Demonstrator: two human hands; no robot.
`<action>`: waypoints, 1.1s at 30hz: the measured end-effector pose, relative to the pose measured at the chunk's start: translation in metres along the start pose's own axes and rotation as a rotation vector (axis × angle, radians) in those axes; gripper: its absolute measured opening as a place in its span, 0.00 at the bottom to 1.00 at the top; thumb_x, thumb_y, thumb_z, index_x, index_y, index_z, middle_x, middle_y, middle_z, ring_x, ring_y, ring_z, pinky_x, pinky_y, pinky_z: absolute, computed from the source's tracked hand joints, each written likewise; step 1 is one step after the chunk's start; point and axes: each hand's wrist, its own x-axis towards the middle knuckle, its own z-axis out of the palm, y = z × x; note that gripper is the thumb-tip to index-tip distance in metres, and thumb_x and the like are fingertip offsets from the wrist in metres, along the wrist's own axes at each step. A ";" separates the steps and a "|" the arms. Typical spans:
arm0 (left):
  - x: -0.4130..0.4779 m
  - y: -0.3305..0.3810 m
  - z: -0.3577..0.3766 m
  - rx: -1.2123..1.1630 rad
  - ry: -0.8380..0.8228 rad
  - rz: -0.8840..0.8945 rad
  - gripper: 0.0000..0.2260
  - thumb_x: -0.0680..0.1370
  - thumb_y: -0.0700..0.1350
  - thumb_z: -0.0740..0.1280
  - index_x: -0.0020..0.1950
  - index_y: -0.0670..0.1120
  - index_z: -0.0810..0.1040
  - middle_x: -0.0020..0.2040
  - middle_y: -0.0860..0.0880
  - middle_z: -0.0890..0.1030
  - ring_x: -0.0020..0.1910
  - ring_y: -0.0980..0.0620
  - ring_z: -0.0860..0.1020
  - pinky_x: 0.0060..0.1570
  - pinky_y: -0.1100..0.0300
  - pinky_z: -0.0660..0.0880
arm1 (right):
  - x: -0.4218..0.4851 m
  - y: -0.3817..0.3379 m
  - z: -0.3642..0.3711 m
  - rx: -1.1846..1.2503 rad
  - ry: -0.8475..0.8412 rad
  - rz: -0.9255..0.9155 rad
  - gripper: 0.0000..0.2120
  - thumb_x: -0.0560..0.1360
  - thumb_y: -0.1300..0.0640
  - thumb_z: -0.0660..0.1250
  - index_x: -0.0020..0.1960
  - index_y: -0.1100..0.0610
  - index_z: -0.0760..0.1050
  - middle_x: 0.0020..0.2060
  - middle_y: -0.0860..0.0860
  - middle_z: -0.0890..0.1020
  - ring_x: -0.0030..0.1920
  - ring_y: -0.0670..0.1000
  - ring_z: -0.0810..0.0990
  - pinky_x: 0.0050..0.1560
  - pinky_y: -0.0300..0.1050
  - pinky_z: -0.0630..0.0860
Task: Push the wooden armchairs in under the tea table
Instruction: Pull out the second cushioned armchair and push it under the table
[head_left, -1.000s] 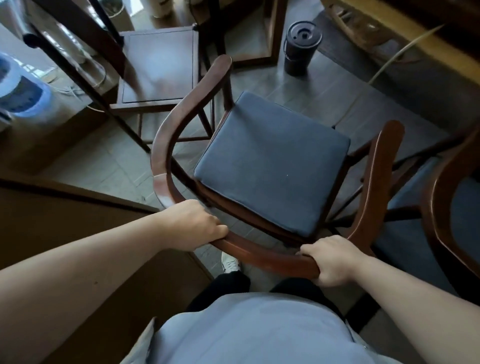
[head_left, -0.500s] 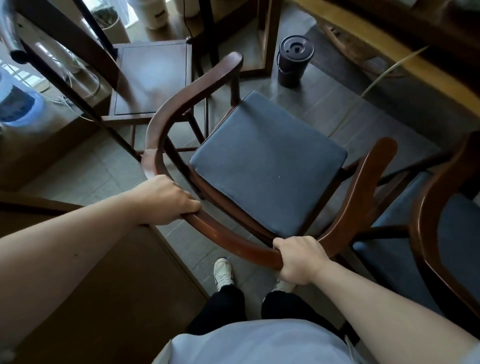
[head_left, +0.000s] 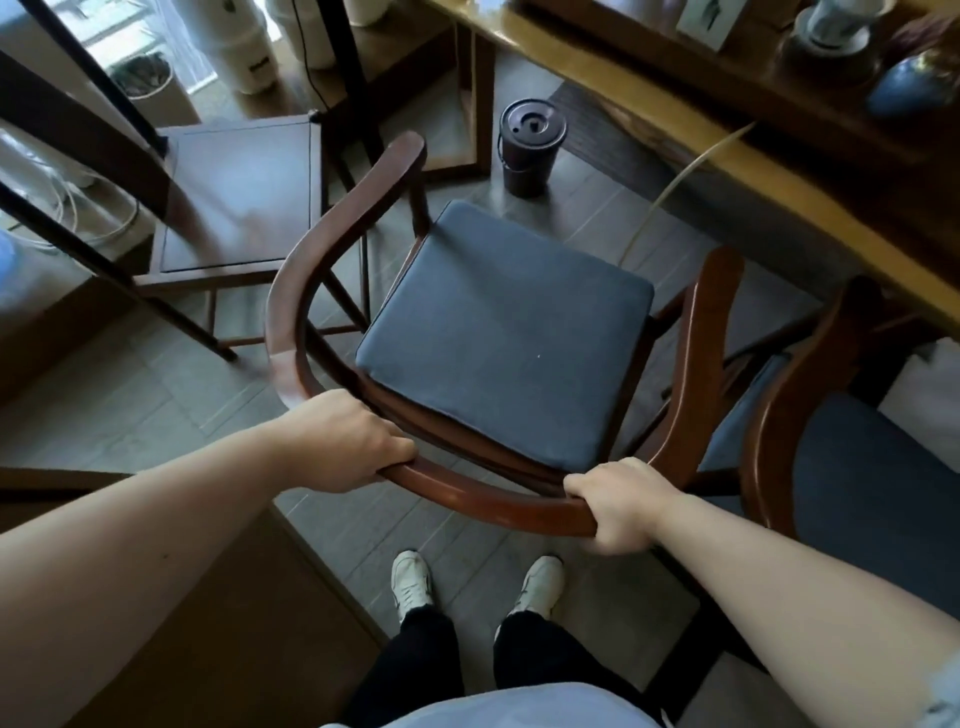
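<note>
— Looking at the armchair (head_left: 498, 332), where does it sit relative to the counter (head_left: 779, 171)?

— Ahead and off to the right. The counter's pale edge runs on a slant from the top middle down to the right, and the chair's open front points up the frame, more toward the black pot (head_left: 530, 150) on the floor than squarely at that edge. The seat is not under the counter yet; only the right arm tip comes near it.

— And the hands?

— Both are closed around the curved back rail. The left hand (head_left: 348, 441) wraps the rail where it bends into the left arm; the right hand (head_left: 618, 504) wraps it near the right bend, the nearer of the two to the counter.

— So which way does the push go?

— My guess is forward and swinging right, with the left hand driving farther so the front turns to face the counter edge.

— Anything in the way?

— A second armchair (head_left: 857, 467) stands just beside the right arm, so the gap there looks tight. A bare wooden chair (head_left: 234, 197) sits to the left, apart.
</note>
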 end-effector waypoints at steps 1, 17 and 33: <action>0.007 0.004 -0.003 0.005 0.011 -0.001 0.08 0.77 0.54 0.62 0.55 0.55 0.73 0.47 0.55 0.80 0.44 0.50 0.80 0.36 0.58 0.66 | -0.004 0.009 -0.003 0.002 -0.016 0.000 0.14 0.66 0.42 0.67 0.44 0.46 0.66 0.43 0.48 0.81 0.46 0.55 0.81 0.44 0.48 0.72; 0.047 -0.006 -0.016 0.127 0.092 0.111 0.09 0.72 0.56 0.67 0.51 0.57 0.76 0.41 0.59 0.81 0.36 0.55 0.79 0.30 0.61 0.62 | -0.021 0.033 0.000 0.088 -0.004 0.069 0.12 0.65 0.49 0.68 0.45 0.48 0.68 0.43 0.49 0.81 0.47 0.57 0.80 0.41 0.47 0.71; 0.038 -0.076 -0.011 -0.100 0.280 0.096 0.20 0.69 0.61 0.65 0.56 0.52 0.77 0.48 0.54 0.82 0.47 0.51 0.79 0.36 0.53 0.79 | -0.021 -0.015 -0.018 0.550 0.368 0.176 0.33 0.63 0.36 0.65 0.66 0.46 0.70 0.61 0.43 0.76 0.62 0.46 0.72 0.65 0.48 0.67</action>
